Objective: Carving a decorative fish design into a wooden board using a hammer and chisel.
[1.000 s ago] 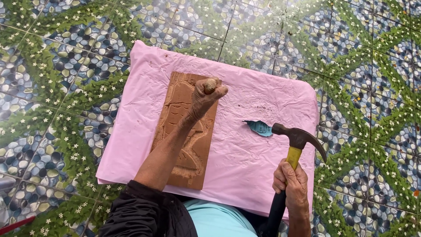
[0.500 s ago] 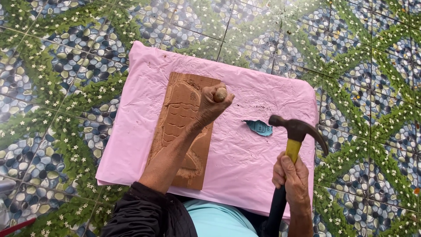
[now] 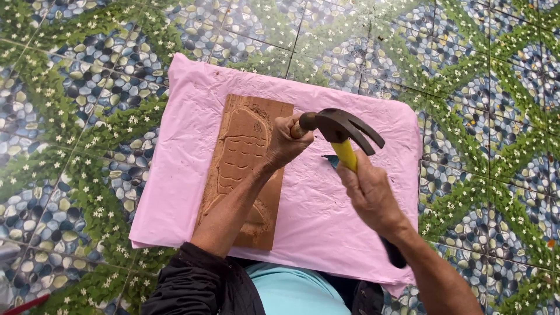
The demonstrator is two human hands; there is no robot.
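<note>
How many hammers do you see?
1. The black-headed claw hammer with a yellow neck is in the right hand, its head against the tool gripped by the left hand above the carved brown wooden board. None seem hidden.

Yellow-handled claw hammer (image 3: 341, 131) raised over carved wooden board (image 3: 242, 163)

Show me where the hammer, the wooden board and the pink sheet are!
hammer (image 3: 341, 125), head view, on its dark metal head.
wooden board (image 3: 242, 151), head view, on its carved face.
pink sheet (image 3: 318, 210), head view, on a bare crinkled part right of the board.
</note>
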